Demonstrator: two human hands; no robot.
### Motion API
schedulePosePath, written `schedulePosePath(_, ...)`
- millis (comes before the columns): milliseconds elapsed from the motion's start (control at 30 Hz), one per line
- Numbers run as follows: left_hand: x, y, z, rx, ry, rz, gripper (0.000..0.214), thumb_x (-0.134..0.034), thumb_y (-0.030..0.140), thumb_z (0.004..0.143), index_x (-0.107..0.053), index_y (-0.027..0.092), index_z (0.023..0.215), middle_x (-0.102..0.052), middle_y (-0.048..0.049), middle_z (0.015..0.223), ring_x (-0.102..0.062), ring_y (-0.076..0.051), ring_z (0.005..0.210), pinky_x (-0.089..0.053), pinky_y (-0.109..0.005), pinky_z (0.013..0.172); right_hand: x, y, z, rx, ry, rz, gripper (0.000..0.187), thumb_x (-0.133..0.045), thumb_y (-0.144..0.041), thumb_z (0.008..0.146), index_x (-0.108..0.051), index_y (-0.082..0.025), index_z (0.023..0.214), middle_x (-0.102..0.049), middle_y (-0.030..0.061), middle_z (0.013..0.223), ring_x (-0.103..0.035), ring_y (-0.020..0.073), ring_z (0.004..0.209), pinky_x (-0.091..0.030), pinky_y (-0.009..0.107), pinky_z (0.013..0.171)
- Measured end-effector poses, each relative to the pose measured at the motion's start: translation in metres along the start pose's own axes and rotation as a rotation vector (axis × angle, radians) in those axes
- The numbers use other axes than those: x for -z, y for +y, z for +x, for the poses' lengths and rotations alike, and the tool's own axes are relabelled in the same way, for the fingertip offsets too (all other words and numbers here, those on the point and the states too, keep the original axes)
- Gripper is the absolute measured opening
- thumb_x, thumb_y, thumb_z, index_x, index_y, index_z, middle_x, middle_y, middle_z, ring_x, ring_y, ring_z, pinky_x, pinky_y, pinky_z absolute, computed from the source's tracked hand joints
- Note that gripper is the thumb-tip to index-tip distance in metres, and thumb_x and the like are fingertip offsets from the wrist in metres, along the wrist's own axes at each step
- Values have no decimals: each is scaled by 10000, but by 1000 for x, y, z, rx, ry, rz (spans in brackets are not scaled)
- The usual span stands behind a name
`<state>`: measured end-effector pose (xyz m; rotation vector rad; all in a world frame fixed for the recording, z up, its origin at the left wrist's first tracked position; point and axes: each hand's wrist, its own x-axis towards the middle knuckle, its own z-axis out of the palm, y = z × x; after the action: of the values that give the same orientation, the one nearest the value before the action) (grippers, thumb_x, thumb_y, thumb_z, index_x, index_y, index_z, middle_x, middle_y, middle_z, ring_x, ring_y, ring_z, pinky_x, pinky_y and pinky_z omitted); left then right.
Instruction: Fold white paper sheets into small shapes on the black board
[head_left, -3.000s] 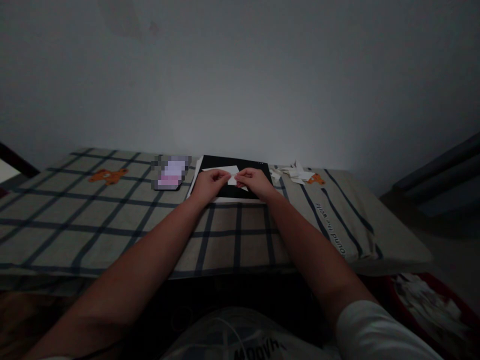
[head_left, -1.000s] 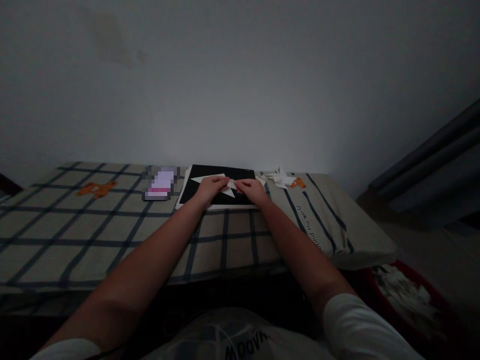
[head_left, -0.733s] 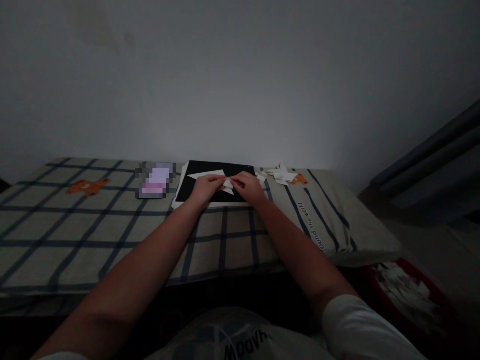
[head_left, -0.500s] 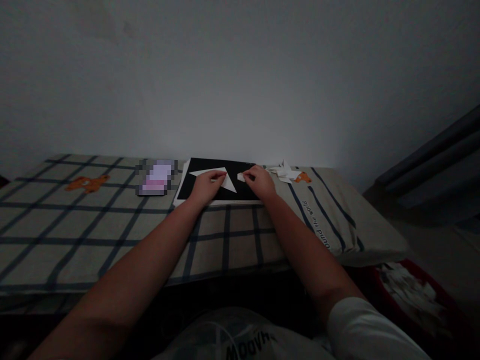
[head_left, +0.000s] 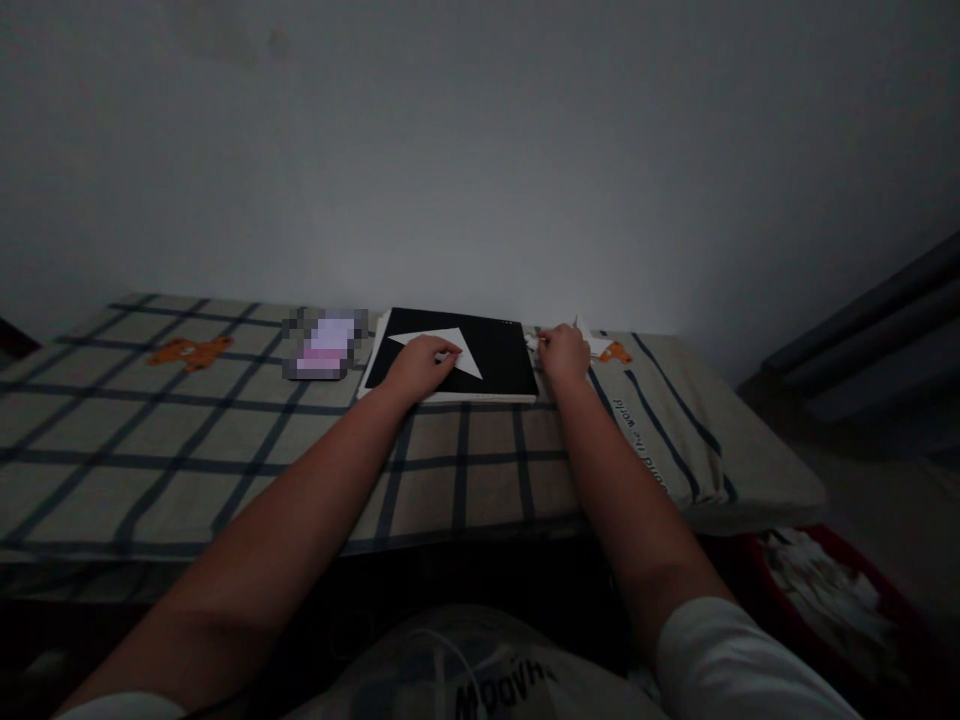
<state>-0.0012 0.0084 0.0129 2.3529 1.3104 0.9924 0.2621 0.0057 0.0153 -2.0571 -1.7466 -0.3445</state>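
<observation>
A white paper triangle (head_left: 450,347) lies on a black board (head_left: 501,355) at the far side of the checked cloth. My left hand (head_left: 416,365) rests on the triangle's near edge with its fingers curled, pinching the paper. My right hand (head_left: 564,352) has its fingers closed on a small white paper piece (head_left: 533,342), just past the board's right edge. It sits next to a pile of white paper scraps (head_left: 596,343).
A checked cloth (head_left: 225,440) with orange bear prints covers the table. A blurred pink and white object (head_left: 326,343) lies left of the board. A red bin (head_left: 825,590) with white paper scraps stands on the floor at the lower right. A grey wall rises behind the table.
A small piece came off the paper between my hands. My right hand carried it rightwards off the board to the scrap pile. My left hand stayed on the triangle.
</observation>
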Motion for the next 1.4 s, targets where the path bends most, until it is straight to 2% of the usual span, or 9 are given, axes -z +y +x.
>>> schedulePosePath(333, -8, -16, -1, -130, -90, 42, 271, -642, 393, 797, -768, 204, 944, -712, -113, 1071, -598, -304, 1066, -418, -437, 986, 2, -11, -6, 7, -13, -42, 324, -465, -268, 936, -751, -163, 1047, -656, 176, 1089, -532, 318, 1079, -398, 422, 853)
schedulePosePath(600, -11, -12, -2, -159, -124, 138, 284, -614, 371, 849, -759, 169, 985, -696, -132, 1127, -587, -302, 1097, -436, -447, 984, 3, -11, -6, 11, -21, -47, 285, -502, -218, 904, -752, -184, 1038, -659, 163, 1089, -530, 308, 1068, -386, 416, 847)
schedulePosePath(733, -11, -11, -3, -168, -141, 172, 262, -610, 335, 866, -745, 172, 1020, -693, -111, 1144, -599, -257, 1091, -448, -418, 995, 4, -11, -5, 33, 49, 10, 288, -532, -235, 887, -736, -179, 1083, -665, 163, 1098, -525, 315, 1077, -383, 429, 866)
schedulePosePath(800, -11, -10, -3, -168, -144, 176, 250, -611, 324, 870, -742, 179, 1027, -693, -102, 1146, -604, -243, 1091, -450, -410, 1001, 3, -14, -5, 98, 88, 101, 290, -536, -257, 895, -730, -176, 1095, -672, 156, 1093, -533, 313, 1071, -388, 433, 881)
schedulePosePath(867, -11, -11, -3, -172, -135, 169, 241, -618, 319, 867, -743, 183, 1023, -693, -102, 1147, -605, -244, 1096, -454, -413, 1001, 0, -19, -5, 234, 66, 253, 280, -536, -281, 914, -727, -180, 1093, -690, 130, 1062, -562, 283, 1039, -403, 415, 899)
schedulePosePath(967, -13, -13, -3, -192, -122, 150, 230, -633, 308, 857, -745, 196, 1023, -696, -96, 1137, -612, -242, 1087, -460, -418, 996, -8, -32, -9, 522, -97, 467, 248, -569, -329, 924, -738, -198, 1050, -715, 82, 1040, -597, 229, 1011, -421, 373, 930)
schedulePosePath(1067, -15, -17, -1, -217, -107, 139, 236, -643, 307, 853, -743, 186, 1029, -699, -99, 1114, -622, -237, 1069, -467, -405, 987, -17, -43, -16, 684, -209, 506, 282, -640, -391, 885, -731, -229, 1098, -699, 72, 1121, -588, 230, 1061, -425, 381, 953)
schedulePosePath(1200, -17, -20, 0, -222, -95, 150, 233, -660, 304, 844, -745, 175, 1019, -697, -106, 1112, -624, -240, 1069, -468, -400, 985, -25, -45, -20, 700, -245, 490, 361, -696, -398, 842, -712, -243, 1167, -647, 103, 1224, -561, 256, 1136, -431, 415, 974)
schedulePosePath(1400, -17, -17, 0, -218, -98, 136, 234, -674, 294, 841, -746, 158, 1017, -700, -112, 1114, -628, -233, 1065, -467, -376, 985, -24, -40, -15, 679, -259, 503, 227, -711, -294, 824, -767, -215, 1030, -693, 99, 1154, -602, 253, 1090, -450, 421, 975)
